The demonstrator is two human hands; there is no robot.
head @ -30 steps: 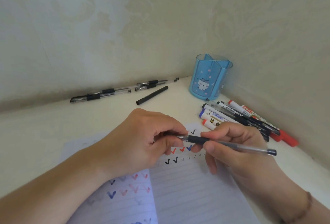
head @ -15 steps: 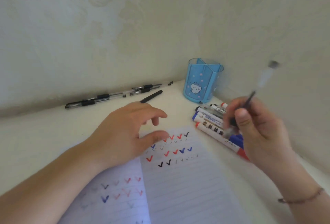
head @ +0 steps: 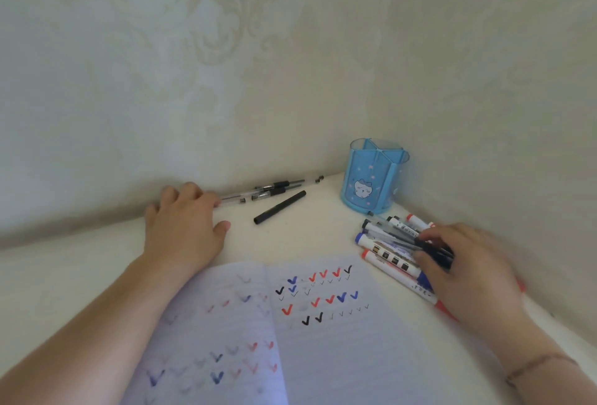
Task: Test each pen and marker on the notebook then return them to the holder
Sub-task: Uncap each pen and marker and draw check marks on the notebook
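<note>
White lined notebook (head: 339, 340) lies open on the table (head: 80, 275), its pages covered in ticks. Behind it the blue holder (head: 368, 185) stands in the corner. Left hand (head: 184, 227) reaches flat, fingers spread, onto the gel pens (head: 271, 189) by the wall. Right hand (head: 468, 262), fingers curled, rests on the marker pile (head: 387, 243); whether it grips one I cannot tell.

The right hand (head: 475, 272) is motion-blurred and covers the near ends of the white-barrelled markers (head: 392, 257) in the pile, so what its fingers (head: 429, 236) grip cannot be told. The left hand (head: 184, 227) hides one end of the clear gel pens (head: 271, 189). The lined paper notebook (head: 290, 333) is cut off by the bottom edge. Marker label print is too small to read.
</note>
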